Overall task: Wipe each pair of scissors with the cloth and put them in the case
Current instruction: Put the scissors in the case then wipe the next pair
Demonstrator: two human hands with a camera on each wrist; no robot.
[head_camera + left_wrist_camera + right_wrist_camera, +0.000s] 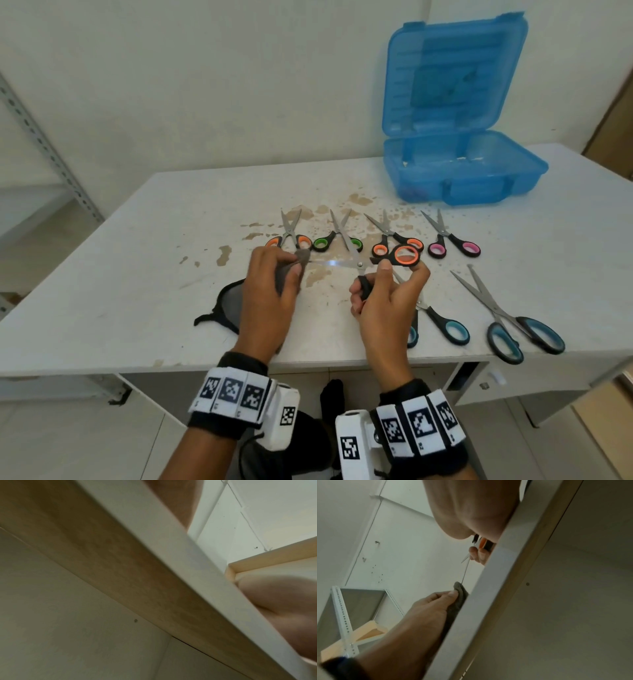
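My right hand (387, 270) grips open orange-handled scissors (406, 255) above the table's front, one blade (335, 263) pointing left. My left hand (298, 265) pinches the grey cloth (301, 257) around that blade's tip. In the right wrist view the left hand (436, 601) pinches the cloth (460, 592) at the end of the thin blade (465, 572). The rest of the cloth (226, 308) trails onto the table. The blue case (459, 164) stands open at the back right. The left wrist view shows only my palm (283, 608) and the table edge.
Several more scissors lie in a row beyond my hands: orange (291, 240), green (337, 241), orange (394, 240), pink (452, 243). Two blue-handled pairs (442, 322) (513, 325) lie near the front right edge. A metal shelf frame (51, 154) stands left of the stained white table (171, 222).
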